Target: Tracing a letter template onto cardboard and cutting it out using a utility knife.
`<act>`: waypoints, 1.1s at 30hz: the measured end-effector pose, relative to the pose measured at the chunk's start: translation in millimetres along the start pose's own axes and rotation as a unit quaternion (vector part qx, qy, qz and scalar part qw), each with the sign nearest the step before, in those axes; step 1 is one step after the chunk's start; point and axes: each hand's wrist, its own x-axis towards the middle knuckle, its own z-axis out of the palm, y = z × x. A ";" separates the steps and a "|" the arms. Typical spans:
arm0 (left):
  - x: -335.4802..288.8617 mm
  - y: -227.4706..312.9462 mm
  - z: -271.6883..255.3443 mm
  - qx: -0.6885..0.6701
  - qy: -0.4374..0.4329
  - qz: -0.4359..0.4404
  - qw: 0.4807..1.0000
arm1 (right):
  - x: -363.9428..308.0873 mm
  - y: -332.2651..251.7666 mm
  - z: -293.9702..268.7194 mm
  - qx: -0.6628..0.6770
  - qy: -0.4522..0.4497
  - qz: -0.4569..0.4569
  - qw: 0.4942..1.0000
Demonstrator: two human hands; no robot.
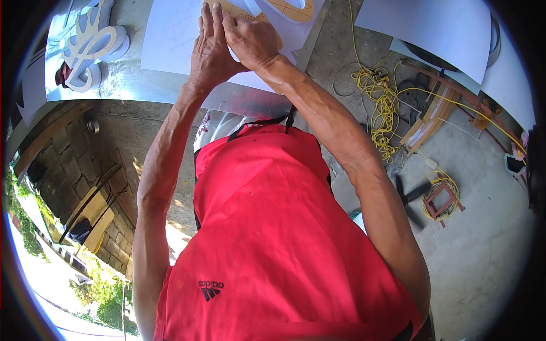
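At the top of the head view, my left hand [209, 57] reaches over the worktable with its fingers stretched out and close together. My right hand [253, 41] rests against it, fingers bent and closed; whatever they hold is hidden beneath. Under and beside both hands lies a curved, letter-like piece [296, 10] with a tan face, drawn lines and a white raised edge. It sits on a white sheet [165, 48] with faint pencil lines. The upper picture edge cuts off part of the piece.
A white scroll-shaped cutout [94, 48] stands on the shiny metal tabletop [133, 85] at left. To the right, tangled yellow cord [378, 105] and a coil on a red frame [441, 199] lie on the concrete floor, near a dark fan blade [410, 196]. White panels [432, 28] are at upper right.
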 end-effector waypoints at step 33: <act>-3.7 6.7 -3.8 -0.044 0.000 -0.052 0.998 | -90.2 14.7 -100.5 0.107 -0.121 0.036 0.986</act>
